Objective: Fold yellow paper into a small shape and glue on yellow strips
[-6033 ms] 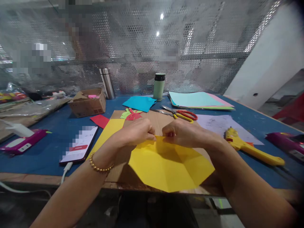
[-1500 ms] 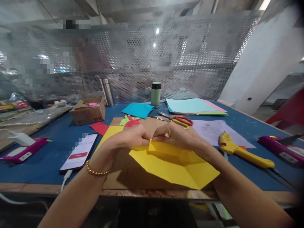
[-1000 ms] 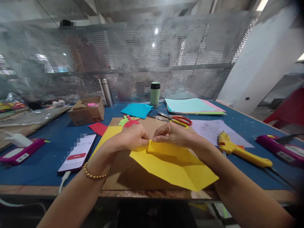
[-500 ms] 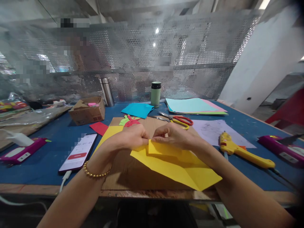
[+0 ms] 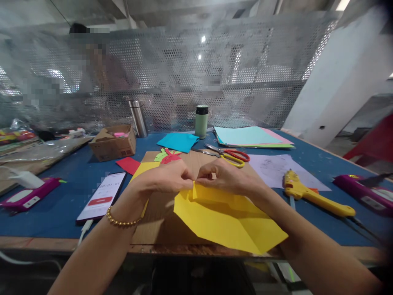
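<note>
A sheet of yellow paper [image 5: 227, 221] hangs between my hands above the cardboard [image 5: 162, 229], creased and folded over along its top edge. My left hand [image 5: 172, 175] pinches that edge at its left end, thumb and fingers pressed together. Right beside it, my right hand [image 5: 219, 176] grips the same edge between thumb and forefinger. The fingertips nearly meet, and part of the fold is hidden by them. Another yellow piece [image 5: 144, 168] lies partly under my left forearm. Just beyond my left hand are red and green paper cutouts [image 5: 168, 155].
Two pairs of scissors [image 5: 235, 155] and blue paper [image 5: 178, 141] lie beyond my hands. A yellow glue gun [image 5: 316, 196] rests at right on the blue table. At left are a phone [image 5: 102, 196] and a cardboard box [image 5: 113, 143]. A green bottle [image 5: 201, 122] stands behind.
The yellow paper's left part has shifted slightly right and its lower edge has dropped a little. Its fold stands up more narrowly between my fingers. Both hands keep their pinch.
</note>
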{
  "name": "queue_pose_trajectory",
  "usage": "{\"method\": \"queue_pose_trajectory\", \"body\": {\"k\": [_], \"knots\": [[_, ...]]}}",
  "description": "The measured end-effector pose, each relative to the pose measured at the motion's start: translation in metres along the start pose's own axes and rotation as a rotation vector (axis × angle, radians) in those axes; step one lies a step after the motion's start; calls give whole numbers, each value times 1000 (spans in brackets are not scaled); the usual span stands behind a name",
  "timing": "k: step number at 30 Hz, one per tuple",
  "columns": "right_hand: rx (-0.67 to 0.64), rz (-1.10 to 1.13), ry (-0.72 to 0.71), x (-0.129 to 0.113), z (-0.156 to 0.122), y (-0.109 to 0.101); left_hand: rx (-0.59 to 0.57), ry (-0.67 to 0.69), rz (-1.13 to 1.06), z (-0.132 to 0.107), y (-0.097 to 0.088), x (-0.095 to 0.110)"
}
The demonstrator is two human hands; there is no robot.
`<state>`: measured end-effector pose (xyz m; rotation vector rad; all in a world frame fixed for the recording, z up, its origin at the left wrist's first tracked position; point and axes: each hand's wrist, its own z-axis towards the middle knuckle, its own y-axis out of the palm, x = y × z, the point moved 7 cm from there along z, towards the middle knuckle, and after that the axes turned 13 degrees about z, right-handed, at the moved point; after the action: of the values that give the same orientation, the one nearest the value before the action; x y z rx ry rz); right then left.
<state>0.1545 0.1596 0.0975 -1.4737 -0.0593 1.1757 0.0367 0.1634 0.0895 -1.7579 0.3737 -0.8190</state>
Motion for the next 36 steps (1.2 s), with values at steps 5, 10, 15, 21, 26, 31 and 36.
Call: {"method": "queue_pose_trajectory", "body": {"k": [5,10,15,21,26,31,36], "knots": [[-8,0,-6,2,1,2,-12,-16,-26,0,1,0],[0,-2,-30,3,2,2,34,-87,-24,3,0,-4],[-74,23,23,5,-2,-4,39,1,30,2,-4,4],[-182,25,102,11,-9,-8,39,12,24,0,-7,4],[-192,49,93,9,-9,-6,25,63,51,0,-5,6],[-184,20,41,2,-9,-6,13,67,35,-2,-7,6],[-189,-73,-44,-4,-11,-5,2,73,28,-3,-7,7]]}}
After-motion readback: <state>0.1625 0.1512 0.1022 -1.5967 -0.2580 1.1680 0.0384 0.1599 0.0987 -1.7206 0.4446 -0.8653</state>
